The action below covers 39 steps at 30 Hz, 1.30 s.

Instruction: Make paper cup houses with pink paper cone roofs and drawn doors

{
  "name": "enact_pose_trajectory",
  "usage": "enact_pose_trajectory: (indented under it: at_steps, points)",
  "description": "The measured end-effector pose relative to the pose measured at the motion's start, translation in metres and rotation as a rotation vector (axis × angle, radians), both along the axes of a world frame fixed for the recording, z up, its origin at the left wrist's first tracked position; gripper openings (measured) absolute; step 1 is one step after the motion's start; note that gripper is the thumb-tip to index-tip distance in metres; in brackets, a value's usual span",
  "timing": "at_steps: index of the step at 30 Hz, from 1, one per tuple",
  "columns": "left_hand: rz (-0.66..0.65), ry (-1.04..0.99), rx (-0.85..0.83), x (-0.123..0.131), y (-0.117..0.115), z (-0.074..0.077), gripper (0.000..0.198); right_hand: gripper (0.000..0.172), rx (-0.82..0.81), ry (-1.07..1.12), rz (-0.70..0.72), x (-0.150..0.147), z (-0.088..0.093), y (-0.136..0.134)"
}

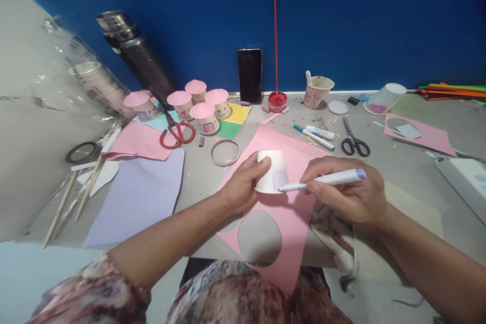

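My left hand (243, 182) is closed round a small white paper cup (268, 164), its thumb lying across the cup's side. A pale lilac patch is coloured on the right part of the cup. Between the fingers of my right hand (349, 192) is a white marker (337, 177) with a lilac end, its tip at the lower edge of that patch. Under both hands lies a pink paper sheet (299, 223) with a round hole cut out near the table's front edge.
Several decorated cups with pink cone roofs (203, 111) stand at the back left, near red-handled scissors (177, 134) and a dark flask (142, 55). Lilac paper (140, 197) lies left. A phone (249, 76) leans on the blue wall. Black scissors (354, 139) and markers (313, 136) lie right.
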State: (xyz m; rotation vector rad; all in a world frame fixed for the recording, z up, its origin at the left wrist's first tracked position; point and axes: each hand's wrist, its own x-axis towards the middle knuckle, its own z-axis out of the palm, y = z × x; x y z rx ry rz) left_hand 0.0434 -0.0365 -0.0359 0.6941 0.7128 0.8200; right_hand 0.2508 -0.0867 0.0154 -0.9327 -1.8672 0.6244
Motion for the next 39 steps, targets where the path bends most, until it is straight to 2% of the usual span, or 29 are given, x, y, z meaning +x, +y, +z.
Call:
enact_pose_trajectory:
  at_steps: [2,7,20,23,26,29,34,37,39]
  points:
    - [0.005,0.004,0.004,0.000,0.000,0.000,0.052,0.013,-0.002,0.000,0.009,0.000,-0.002,0.000]
    - [0.006,-0.003,-0.003,0.002,-0.001,0.000,0.056,0.013,0.053,0.030,-0.103,-0.001,-0.006,0.000]
    - [0.008,-0.027,-0.004,0.001,0.001,-0.003,0.050,0.011,-0.106,0.022,-0.045,0.002,-0.002,-0.002]
    - [0.012,-0.044,0.015,0.000,0.003,-0.005,0.050,0.007,-0.091,0.155,-0.163,0.002,-0.005,0.000]
    - [0.056,0.008,0.083,-0.003,0.006,-0.005,0.050,0.007,-0.084,0.319,-0.323,0.006,-0.010,0.006]
    - [0.105,0.127,0.243,-0.008,0.012,-0.003,0.051,0.011,-0.099,0.434,-0.391,0.013,-0.015,0.017]
    - [0.234,0.325,0.536,-0.014,0.021,-0.002,0.053,0.025,-0.247,0.519,-0.299,0.028,-0.019,0.030]
    - [0.223,0.404,0.578,-0.015,0.025,-0.005,0.051,0.035,-0.315,0.544,-0.248,0.034,-0.020,0.035]
    - [0.210,0.445,0.579,-0.015,0.026,-0.008,0.050,0.034,-0.347,0.574,-0.239,0.036,-0.021,0.039]
